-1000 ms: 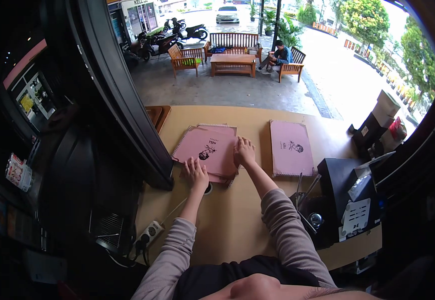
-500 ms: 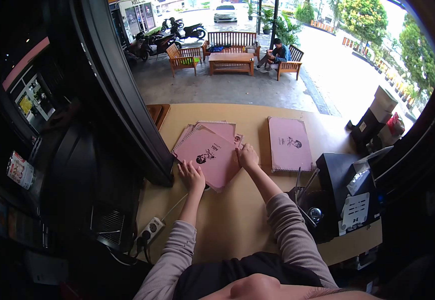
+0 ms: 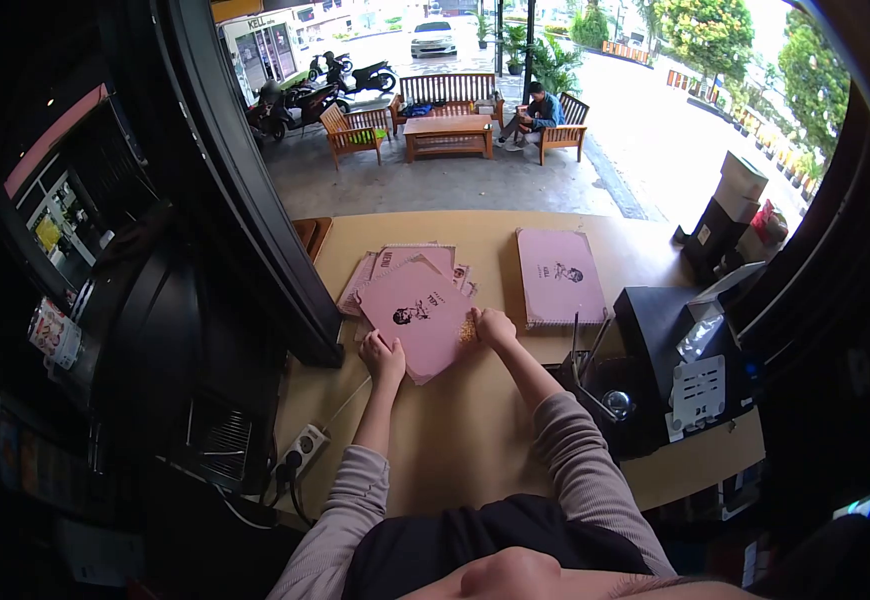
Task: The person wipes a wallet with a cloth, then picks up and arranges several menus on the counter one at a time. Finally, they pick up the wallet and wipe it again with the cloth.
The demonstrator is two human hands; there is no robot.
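A pink spiral-bound menu (image 3: 421,318) with a dark printed figure lies askew on top of several other pink menus (image 3: 437,257). My left hand (image 3: 383,358) grips its lower left edge, fingers over the cover and the thumb side near the corner. At the opposite edge, my right hand (image 3: 494,328) has its fingers closed on the menu's right side. Behind it, part of a lettered cover shows on a menu underneath. To the right of my right hand, a neat stack of pink menus (image 3: 559,275) rests on the wooden counter (image 3: 455,430).
A black box (image 3: 655,315) and a dark holder with upright metal tools (image 3: 585,355) stand on the right. A white power strip (image 3: 305,448) with a cable lies at the left edge beside a black post (image 3: 245,190). Beyond the counter, a person (image 3: 540,115) sits on a wooden chair.
The top menu has slid towards me, baring more of the menus beneath. My left fingers, spread flat on the cover before, now curl at its edge. The camera view has shifted slightly.
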